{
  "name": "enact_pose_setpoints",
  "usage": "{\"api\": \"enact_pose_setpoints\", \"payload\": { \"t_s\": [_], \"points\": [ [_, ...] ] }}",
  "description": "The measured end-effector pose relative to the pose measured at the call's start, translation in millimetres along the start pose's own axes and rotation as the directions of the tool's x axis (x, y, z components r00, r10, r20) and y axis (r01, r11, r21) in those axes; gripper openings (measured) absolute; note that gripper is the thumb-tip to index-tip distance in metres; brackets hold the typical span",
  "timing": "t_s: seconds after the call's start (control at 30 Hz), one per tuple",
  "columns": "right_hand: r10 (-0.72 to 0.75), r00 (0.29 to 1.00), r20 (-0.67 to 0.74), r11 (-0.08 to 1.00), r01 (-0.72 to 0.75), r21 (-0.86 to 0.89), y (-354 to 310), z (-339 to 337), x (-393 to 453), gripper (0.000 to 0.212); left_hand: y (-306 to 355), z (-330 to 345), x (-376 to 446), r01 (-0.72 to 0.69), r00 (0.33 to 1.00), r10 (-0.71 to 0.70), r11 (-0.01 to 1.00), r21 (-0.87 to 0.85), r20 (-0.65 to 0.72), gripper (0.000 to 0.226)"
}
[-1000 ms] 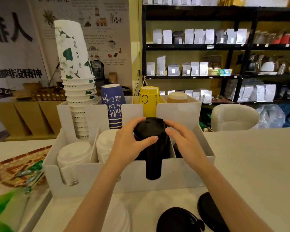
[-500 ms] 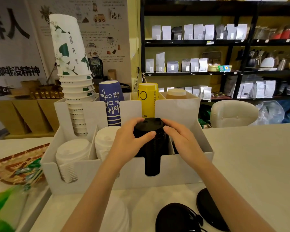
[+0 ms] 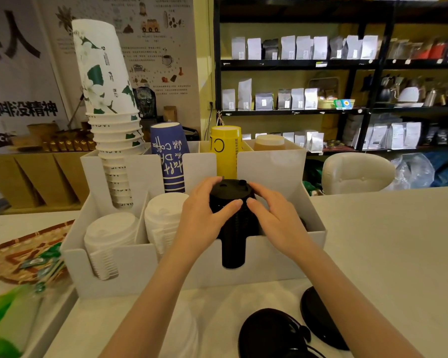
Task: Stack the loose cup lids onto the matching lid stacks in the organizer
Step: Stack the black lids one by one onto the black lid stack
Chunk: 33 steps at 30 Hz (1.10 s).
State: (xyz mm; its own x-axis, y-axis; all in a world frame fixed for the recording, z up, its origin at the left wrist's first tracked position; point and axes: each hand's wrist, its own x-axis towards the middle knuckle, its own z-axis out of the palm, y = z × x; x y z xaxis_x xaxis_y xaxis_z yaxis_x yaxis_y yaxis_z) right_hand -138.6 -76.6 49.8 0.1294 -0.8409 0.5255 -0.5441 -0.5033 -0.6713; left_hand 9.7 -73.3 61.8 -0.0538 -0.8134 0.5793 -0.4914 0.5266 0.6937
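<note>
Counter: blue cup lettered "coffee"

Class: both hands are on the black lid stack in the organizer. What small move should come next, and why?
Probably let go and reach the right hand for the loose black lids on the counter: the black lid stack looks seated, and both lids remain unstacked.

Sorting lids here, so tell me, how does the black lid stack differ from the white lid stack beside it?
The black lid stack is dark and gripped by the left hand and right hand; the white lid stack is pale and untouched. Both sit in front compartments of the organizer.
</note>
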Motion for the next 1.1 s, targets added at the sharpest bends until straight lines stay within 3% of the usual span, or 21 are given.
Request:
{"api": "enact_pose_setpoints", "payload": {
  "t_s": [0.17, 0.47, 0.57, 0.67, 0.8, 0.93, 1.0, 1.1],
  "points": [
    [0.037, 0.995, 0.093, 0.998, -0.041, 0.037, 3.5, 1.3, 0.8, 0.042, -1.7, 6.2, 0.1, 0.042, 0.998, -0.038, 0.996, 0.084, -0.049, 0.051],
    [-0.019, 0.996, 0.086, 0.995, 0.010, 0.102, -8.0, -6.2, -0.9, 0.029, 5.7, 2.7, -1.5, 0.050, 0.999, -0.052, 0.987, 0.153, 0.010, 0.050],
    [0.027, 0.999, 0.033, 0.999, -0.029, 0.036, -9.8, -17.7, -4.4, 0.045, 12.7, 3.7, -2.4, 0.032, 0.999, -0.035, 0.979, 0.199, 0.016, 0.052],
    [0.018, 0.999, -0.045, 0.999, -0.017, 0.035, -13.4, -36.6, -15.9, 0.044, 27.5, 5.9, -7.8, -0.042, 0.994, 0.066, 0.963, 0.265, -0.083, 0.051],
    [0.051, 0.997, -0.058, 0.997, -0.054, -0.052, -9.7, -63.2, -44.3, 0.039, 53.4, 13.5, -23.1, -0.227, 0.961, 0.247, 0.961, 0.158, -0.122, 0.038],
    [0.150, 0.982, -0.113, 0.979, -0.164, -0.125, 3.0, -91.1, -78.1, 0.036, 69.5, 33.3, -43.2, -0.257, 0.966, 0.256, 0.966, 0.020, 0.029, 0.033],
    [0.206, 0.968, -0.144, 0.964, -0.226, -0.141, 11.1, -101.3, -94.9, 0.032, 70.0, 45.7, -52.5, -0.214, 0.960, 0.214, 0.977, -0.019, 0.181, 0.034],
    [0.281, 0.945, -0.167, 0.942, -0.305, -0.141, 24.4, -106.5, -117.1, 0.029, 60.8, 69.9, -67.2, -0.086, 0.891, 0.038, 0.993, 0.085, 0.452, 0.050]
  ]
}}
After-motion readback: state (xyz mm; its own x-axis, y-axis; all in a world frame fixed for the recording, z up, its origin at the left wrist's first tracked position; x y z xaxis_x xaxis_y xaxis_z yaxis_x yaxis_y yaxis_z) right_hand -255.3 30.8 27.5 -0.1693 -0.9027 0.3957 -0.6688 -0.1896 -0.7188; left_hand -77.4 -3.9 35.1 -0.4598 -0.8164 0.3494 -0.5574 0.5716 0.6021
